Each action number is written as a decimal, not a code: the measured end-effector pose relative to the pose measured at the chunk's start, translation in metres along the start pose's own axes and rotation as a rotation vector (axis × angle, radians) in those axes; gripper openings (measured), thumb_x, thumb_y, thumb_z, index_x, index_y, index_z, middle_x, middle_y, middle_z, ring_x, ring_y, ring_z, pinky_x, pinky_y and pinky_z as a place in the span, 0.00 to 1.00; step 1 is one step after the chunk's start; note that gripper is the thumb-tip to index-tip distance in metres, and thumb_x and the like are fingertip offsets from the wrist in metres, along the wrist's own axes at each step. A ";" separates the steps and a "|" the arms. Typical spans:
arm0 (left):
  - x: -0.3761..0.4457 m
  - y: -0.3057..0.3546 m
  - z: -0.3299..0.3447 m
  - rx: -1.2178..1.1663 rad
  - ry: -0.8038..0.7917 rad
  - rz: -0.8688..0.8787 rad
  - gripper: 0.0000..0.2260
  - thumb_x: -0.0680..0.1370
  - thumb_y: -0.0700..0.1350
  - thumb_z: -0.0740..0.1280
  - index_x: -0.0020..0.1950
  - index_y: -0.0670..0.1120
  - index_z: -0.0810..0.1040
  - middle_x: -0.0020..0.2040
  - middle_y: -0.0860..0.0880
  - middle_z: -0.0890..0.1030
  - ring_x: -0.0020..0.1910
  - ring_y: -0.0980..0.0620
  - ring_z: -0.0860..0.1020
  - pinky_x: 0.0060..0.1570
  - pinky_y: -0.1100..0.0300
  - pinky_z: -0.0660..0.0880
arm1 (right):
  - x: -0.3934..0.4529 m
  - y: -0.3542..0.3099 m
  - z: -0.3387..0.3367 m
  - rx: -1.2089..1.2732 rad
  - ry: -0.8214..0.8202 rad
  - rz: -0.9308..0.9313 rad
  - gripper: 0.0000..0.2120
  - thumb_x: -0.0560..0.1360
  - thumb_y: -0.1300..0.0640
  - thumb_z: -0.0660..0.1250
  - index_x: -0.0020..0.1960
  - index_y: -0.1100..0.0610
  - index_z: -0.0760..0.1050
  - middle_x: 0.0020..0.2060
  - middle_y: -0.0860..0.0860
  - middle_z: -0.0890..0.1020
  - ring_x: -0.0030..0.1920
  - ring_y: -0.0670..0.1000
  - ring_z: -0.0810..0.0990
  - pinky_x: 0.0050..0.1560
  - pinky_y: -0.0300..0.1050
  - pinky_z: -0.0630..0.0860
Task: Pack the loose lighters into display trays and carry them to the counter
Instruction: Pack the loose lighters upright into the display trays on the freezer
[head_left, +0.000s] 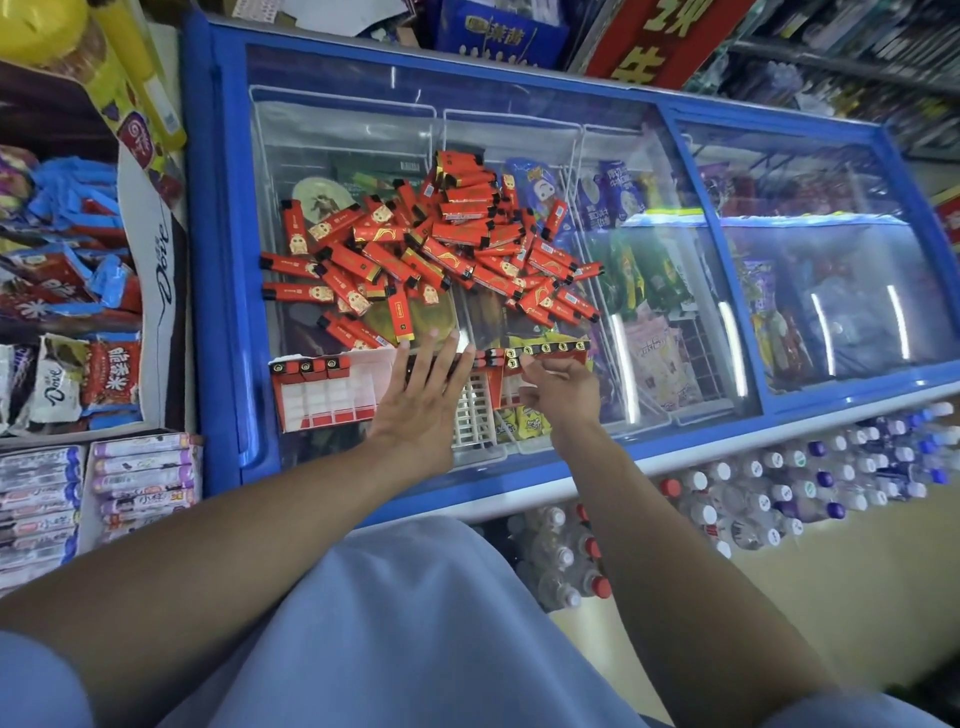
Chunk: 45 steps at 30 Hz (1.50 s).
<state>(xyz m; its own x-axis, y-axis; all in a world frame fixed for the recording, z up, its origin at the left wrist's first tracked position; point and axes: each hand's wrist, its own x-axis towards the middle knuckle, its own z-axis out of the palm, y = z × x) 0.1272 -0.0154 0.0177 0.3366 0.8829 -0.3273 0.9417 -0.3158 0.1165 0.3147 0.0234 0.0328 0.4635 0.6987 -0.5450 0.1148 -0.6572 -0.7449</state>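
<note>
Right on the glass lid (363, 130) of a blue freezer (218, 260) lies a big heap of red lighters (436, 244), too many to count, pointing every which way. Some show a small cartoon face, others a gold swirl; the tiny writing on them is too small to read. Near the front edge sit two display trays. The left tray (327, 395) is red and white, with its long side running left to right, and three lighters (310, 368) stand in its back row with their tops up. The right tray (524, 382) has a back row full of lighters and is partly hidden by the hands. The left hand (423, 400) is flat and wide open, fingers straight, reaching over the gap between the trays toward the heap. The right hand (563, 392) pinches the front of the right tray with curled fingers. On a shelf to the left, chocolate packs (54, 387) read "Dove". Below the freezer lie many water bottles (753, 499).
</note>
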 end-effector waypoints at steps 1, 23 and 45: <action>0.000 0.001 0.000 0.007 0.001 0.000 0.52 0.73 0.51 0.67 0.80 0.44 0.29 0.81 0.41 0.31 0.80 0.37 0.30 0.74 0.37 0.28 | 0.001 -0.002 0.001 0.004 -0.006 0.020 0.15 0.74 0.51 0.78 0.53 0.58 0.78 0.43 0.53 0.86 0.33 0.50 0.84 0.46 0.48 0.85; -0.001 -0.005 0.002 0.016 0.031 -0.023 0.49 0.78 0.60 0.64 0.82 0.42 0.31 0.82 0.41 0.31 0.80 0.42 0.30 0.80 0.42 0.36 | 0.138 -0.099 0.004 -1.502 -0.271 -0.776 0.18 0.75 0.62 0.73 0.63 0.49 0.78 0.60 0.54 0.77 0.58 0.56 0.79 0.63 0.54 0.77; -0.006 0.003 0.010 -0.008 0.079 -0.061 0.48 0.79 0.59 0.63 0.80 0.44 0.29 0.81 0.44 0.29 0.79 0.43 0.28 0.79 0.44 0.33 | 0.023 -0.009 -0.076 -0.386 -0.238 -0.460 0.01 0.79 0.55 0.69 0.50 0.51 0.78 0.31 0.49 0.83 0.28 0.46 0.78 0.30 0.43 0.76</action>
<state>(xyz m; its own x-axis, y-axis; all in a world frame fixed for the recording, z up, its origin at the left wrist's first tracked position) 0.1281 -0.0252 0.0110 0.2776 0.9250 -0.2593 0.9602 -0.2583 0.1065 0.3917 0.0241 0.0561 0.0892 0.9478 -0.3061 0.5842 -0.2987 -0.7546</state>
